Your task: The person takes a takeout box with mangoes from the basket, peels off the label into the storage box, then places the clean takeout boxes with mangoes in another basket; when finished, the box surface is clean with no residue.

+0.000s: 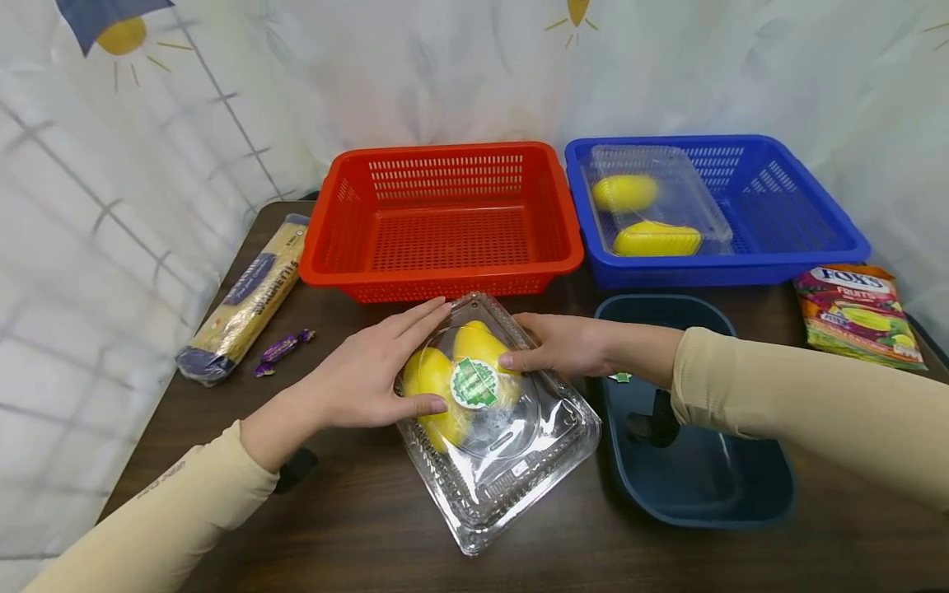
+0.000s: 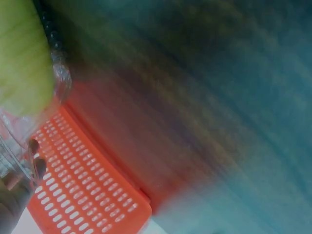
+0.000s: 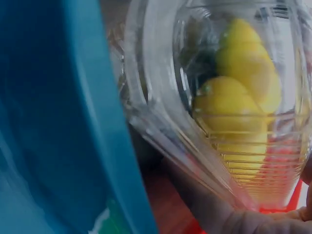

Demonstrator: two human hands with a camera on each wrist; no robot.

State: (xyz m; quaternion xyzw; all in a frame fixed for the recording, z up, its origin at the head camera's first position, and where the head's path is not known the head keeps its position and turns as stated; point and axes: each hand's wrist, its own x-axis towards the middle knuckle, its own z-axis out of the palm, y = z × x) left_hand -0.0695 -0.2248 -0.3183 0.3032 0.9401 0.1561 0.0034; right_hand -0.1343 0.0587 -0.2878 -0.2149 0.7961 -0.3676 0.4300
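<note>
Left side: spaghetti pack [image 1: 248, 296] lies slanted along the table's left edge, top end just beside the red basket; small purple wrapped candy [image 1: 282, 350] just right of it. Strip of brown tabletop [image 1: 348, 527] shows between candy and left hand [image 1: 378, 371], with a wider stretch at the near side, below the hands. Left hand is spread wide: thumb on the lid, fingers reaching along the left edge of the clear box [image 1: 511, 478], gripping that side. Red basket [image 1: 445, 276] stands behind; its front rim is close to the box's far corner, so little room there. Box sits centre, turned diagonally, yellow mangoes [image 1: 432, 375] inside, round green-and-white label [image 1: 474, 383] on the lid. Can't tell whether its underside touches the table. Right hand [image 1: 556, 346] pinches the upper right edge, thumb on the lid, fingers curled below. Box's right corner is just beside the left rim of the dark blue tub [image 1: 741, 486]: tight gap. Blue basket [image 1: 726, 268] stands behind the tub, another clear container [image 1: 700, 198] in its left half, floor showing right of that. Far right: Fox's pack [image 1: 860, 317], by the blue basket's front right corner.
</note>
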